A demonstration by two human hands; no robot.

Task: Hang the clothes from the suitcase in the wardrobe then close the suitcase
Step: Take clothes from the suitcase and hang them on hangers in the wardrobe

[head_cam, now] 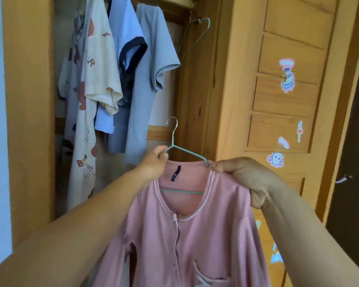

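A pink buttoned top (pixel 187 235) with white trim hangs in front of me on a teal wire hanger (pixel 187 151). My left hand (pixel 153 162) pinches the hanger's left arm at the top's left shoulder. My right hand (pixel 249 177) grips the top's right shoulder where the hanger's right end pokes out. The hanger's metal hook (pixel 173 126) points up, below and apart from the wardrobe rail (pixel 174 2). The suitcase is out of view.
Several garments hang on the rail: a cream printed shirt (pixel 100 65), a blue top with dark trim (pixel 126 38), a grey-blue tee (pixel 151 65). An empty teal hanger (pixel 197 32) hangs to their right. The wardrobe's wooden door (pixel 284 100), with stickers, stands open at right.
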